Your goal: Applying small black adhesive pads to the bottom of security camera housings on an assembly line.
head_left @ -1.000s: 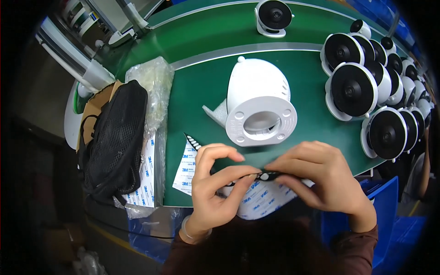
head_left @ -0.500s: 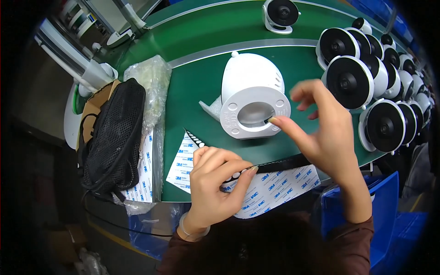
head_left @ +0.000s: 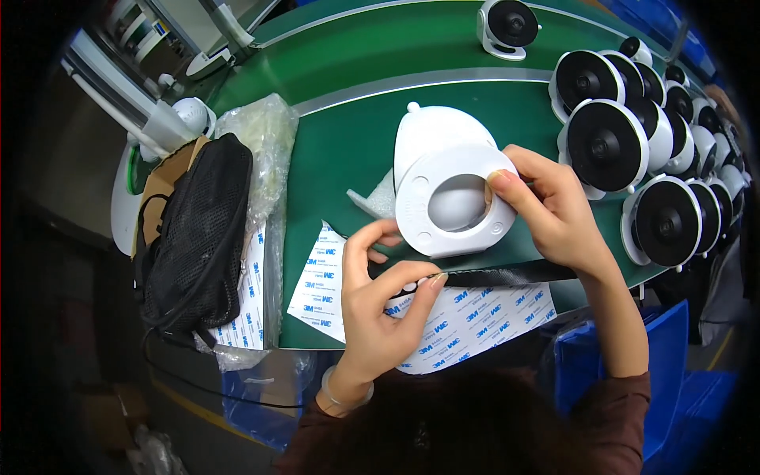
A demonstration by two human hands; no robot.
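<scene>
A white rounded housing lies tipped on the green table, its oval base turned toward me. The base has a large oval opening in its middle. My right hand grips the base's right side, thumb at the rim of the opening. Below it, my left hand pinches a black strip between thumb and index finger; its other fingers are loosely curled near the base. White backing sheet with blue print lies under the strip and the left hand. A piece of pale foam sits left of the housing.
Several white devices with round black faces crowd the right side. Another such device stands on the green belt behind. At left are a black mesh bag, clear plastic wrap and a carton. Blue bins stand below the table's right edge.
My right hand has closed on the housing's base, which has shifted slightly right and turned. The left hand still pinches the strip. The device on the belt has moved right.
</scene>
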